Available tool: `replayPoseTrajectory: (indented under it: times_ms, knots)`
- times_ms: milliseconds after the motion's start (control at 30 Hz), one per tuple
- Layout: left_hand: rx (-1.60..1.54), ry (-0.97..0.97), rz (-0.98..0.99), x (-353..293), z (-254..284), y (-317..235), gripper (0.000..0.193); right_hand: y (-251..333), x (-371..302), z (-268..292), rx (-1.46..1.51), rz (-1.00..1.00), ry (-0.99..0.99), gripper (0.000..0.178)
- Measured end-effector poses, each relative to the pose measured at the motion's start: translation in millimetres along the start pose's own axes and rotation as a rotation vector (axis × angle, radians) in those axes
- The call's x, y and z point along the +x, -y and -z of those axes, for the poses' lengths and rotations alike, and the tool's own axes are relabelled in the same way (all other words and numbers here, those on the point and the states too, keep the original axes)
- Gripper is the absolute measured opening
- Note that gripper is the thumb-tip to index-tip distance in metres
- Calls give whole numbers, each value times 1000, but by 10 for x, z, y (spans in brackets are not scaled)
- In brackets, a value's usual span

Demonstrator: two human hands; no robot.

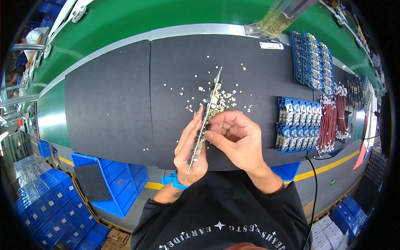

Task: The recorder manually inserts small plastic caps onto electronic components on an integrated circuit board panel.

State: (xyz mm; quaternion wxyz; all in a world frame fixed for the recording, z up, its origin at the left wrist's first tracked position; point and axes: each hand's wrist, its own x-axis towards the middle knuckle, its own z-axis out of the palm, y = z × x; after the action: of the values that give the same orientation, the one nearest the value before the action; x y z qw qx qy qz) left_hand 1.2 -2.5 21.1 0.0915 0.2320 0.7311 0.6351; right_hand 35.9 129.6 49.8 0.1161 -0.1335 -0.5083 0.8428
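I see the left hand (189,152) gripping a long narrow circuit board strip (207,114) edge-on above the bench (108,104). Its long axis runs from the palm up and away toward the scattered small components (223,98). The right hand (235,139) sits just right of the strip, fingertips pinched against its midsection.

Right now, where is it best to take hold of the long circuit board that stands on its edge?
Probably the lower end of the long circuit board, from the left, as the left hand does. The board stands edge-up, the right hand works at its right face, and the upper half seems to carry small parts.
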Motion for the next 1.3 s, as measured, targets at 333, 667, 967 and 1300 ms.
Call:
replayPoseTrajectory:
  times_ms: [333, 667, 967, 1300]
  knots:
    - [107, -1, -114, 69, -33, -41, 34, 115, -36, -83, 81, -38, -2, 27]
    - [-15, 15, -24, 41, -28, -40, 39, 170, -20, -99, -1, -17, -5, 25]
    - [28, 2, 18, 29, -24, -35, 39, 167, -4, -25, 15, -16, 34, 25]
    - [157, 4, -107, 73, -43, 26, 35, 281, -34, -91, 68, -18, 60, 25]
